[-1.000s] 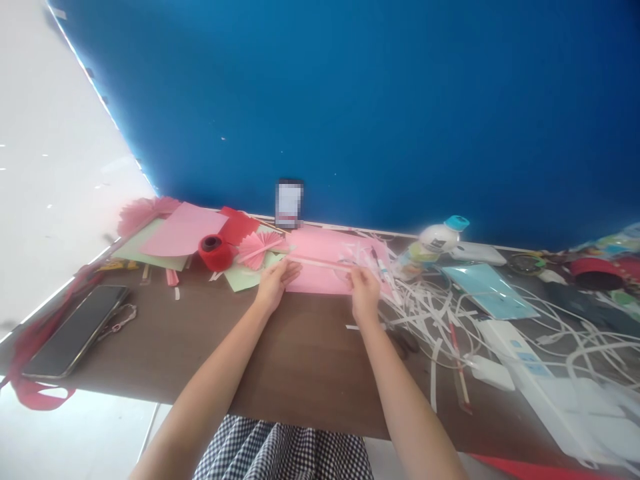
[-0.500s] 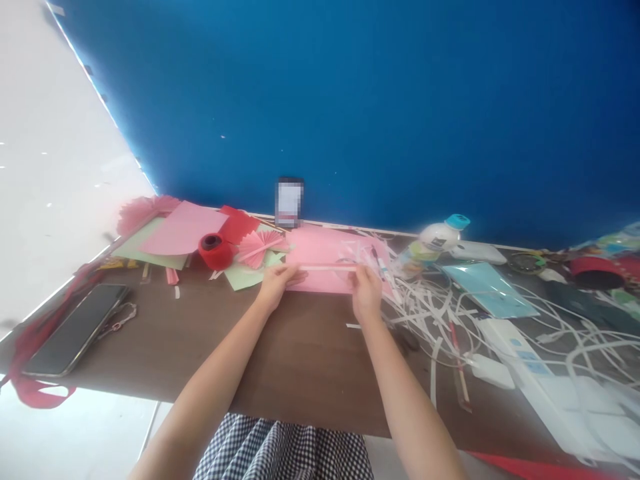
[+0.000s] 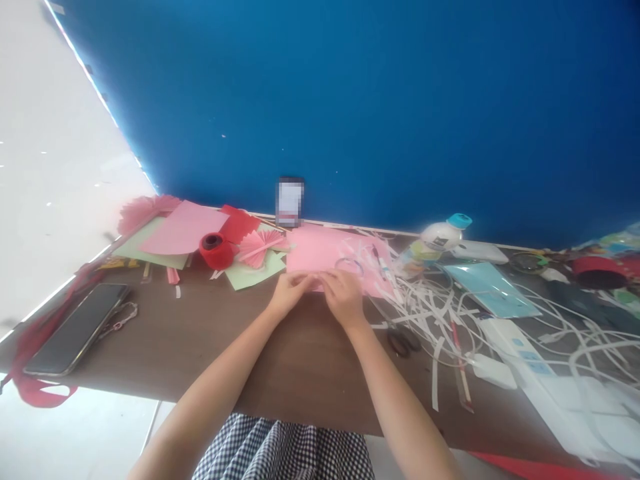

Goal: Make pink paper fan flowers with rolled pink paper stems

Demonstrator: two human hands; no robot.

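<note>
My left hand (image 3: 289, 291) and my right hand (image 3: 344, 293) are close together over the near edge of a pink paper sheet (image 3: 320, 247). Both are closed, thumbs and fingertips pinching a narrow pink paper strip between them. My fingers hide most of that strip. Left of my hands lie a pleated pink paper fan (image 3: 260, 247) and a light green sheet (image 3: 253, 272). Dark-handled scissors (image 3: 400, 341) rest on the brown table (image 3: 300, 380), right of my right wrist.
A red ribbon roll (image 3: 216, 252) stands at left, a large phone (image 3: 77, 330) nearer the edge. White paper strips and cables (image 3: 440, 300) tangle on the right beside a blue-capped bottle (image 3: 443, 235) and a power strip (image 3: 520, 353). A smaller phone (image 3: 290, 201) leans on the blue wall.
My hands have come together from either end of the strip, which was stretched straight between them. The right hand moved left, uncovering the scissors and part of the pink sheet.
</note>
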